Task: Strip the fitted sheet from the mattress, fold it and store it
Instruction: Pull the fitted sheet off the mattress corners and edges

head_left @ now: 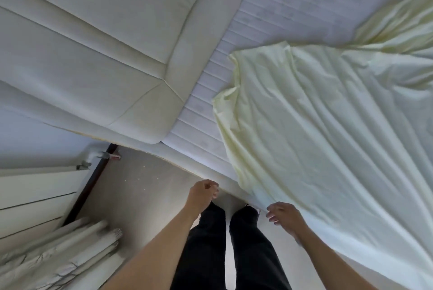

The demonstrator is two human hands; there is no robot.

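A pale yellow fitted sheet [316,125] lies loose and rumpled over the right part of the white quilted mattress [264,15]; the mattress corner nearest the headboard is bare. My right hand [284,216] touches the sheet's near edge at the mattress side, fingers partly curled; whether it grips the cloth is unclear. My left hand [203,193] hovers beside the mattress edge, fingers loosely curled, holding nothing that I can see.
A cream padded headboard [93,43] fills the upper left. Below it are a grey floor [140,196], a white panelled wall or door [35,196] and a patterned curtain [58,254] at the lower left. My legs in black trousers [210,254] stand against the bed.
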